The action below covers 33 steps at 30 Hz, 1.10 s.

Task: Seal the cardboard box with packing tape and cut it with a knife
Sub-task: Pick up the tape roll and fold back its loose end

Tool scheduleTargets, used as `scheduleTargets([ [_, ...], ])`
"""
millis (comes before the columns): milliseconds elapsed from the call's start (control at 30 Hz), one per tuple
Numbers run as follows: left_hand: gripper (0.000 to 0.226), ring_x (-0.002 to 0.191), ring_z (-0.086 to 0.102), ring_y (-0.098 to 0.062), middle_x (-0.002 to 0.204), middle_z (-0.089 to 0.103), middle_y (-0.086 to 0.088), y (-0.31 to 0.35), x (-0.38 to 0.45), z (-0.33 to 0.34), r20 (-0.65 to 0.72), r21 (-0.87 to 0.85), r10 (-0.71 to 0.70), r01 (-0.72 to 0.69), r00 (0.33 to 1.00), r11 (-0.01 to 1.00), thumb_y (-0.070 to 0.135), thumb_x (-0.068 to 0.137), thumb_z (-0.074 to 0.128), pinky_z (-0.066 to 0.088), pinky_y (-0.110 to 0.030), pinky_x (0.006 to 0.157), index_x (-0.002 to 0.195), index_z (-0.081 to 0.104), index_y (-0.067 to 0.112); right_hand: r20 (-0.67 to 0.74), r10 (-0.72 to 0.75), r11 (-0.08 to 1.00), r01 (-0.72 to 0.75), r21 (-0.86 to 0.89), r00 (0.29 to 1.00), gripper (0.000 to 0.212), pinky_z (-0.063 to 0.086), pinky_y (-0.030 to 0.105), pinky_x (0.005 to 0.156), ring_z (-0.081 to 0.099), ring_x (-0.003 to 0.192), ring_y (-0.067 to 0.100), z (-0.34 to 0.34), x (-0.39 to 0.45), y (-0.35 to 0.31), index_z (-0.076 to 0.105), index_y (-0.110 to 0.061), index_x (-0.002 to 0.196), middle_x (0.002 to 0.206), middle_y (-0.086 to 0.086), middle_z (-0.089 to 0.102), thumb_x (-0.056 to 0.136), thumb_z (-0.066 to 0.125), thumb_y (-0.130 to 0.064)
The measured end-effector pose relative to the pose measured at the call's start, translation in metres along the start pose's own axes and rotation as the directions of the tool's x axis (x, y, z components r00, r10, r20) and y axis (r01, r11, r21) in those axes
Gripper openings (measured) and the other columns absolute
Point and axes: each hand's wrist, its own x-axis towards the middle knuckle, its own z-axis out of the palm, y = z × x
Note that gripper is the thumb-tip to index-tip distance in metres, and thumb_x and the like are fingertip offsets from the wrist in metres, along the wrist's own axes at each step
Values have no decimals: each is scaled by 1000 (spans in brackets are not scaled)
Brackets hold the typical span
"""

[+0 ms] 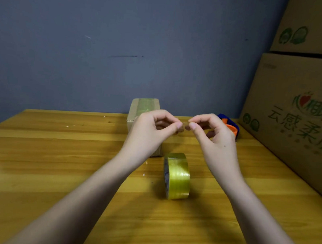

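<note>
— Both hands busy?
— Yes. My left hand (152, 129) and right hand (210, 132) pinch a small clear tape scrap (184, 125) between fingertips, above the table (60, 153).
— Where's the box?
— The cardboard box (145, 109) stands behind my left hand, already taped on top; the tape roll (177, 176) stands on edge nearer me.

a small cardboard box (145, 109) with tape along its top lies at twelve o'clock on the table. the yellowish packing tape roll (177, 175) stands on edge at six o'clock of it.
</note>
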Motion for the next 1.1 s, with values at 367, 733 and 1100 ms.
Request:
scheduleTargets([
  [367,6,71,73,-10,74,76,5,0,2,0,46,-18,-20,21,999,1000,22,84,68,58,-43,81,79,72,22,79,68,997,-70,31,995,19,50,31,75,61,90,2,-6,8,0,65,-22,106,101,-11,67,87,64,-26],
  [733,17,67,72,-14,72,74,3,-15,-2,-13,-45,-29,-42,40,998,999,24,89,61,58,-41,74,73,63,19,53,11,1000,-11,-5,999,6,53,21,72,65,79,0,-5,10,7,73,-19,83,77,-15,70,84,67,-22],
  [1100,71,113,59,-19,120,65,0,-49,-51,18,478,-68,-621,731,621,679,76,61,62,43,-35,103,114,62,28,26,-13,1000,13,-4,1000,5,56,30,71,67,77,7,0,12,7,72,-21,85,77,-14,70,85,67,-20],
])
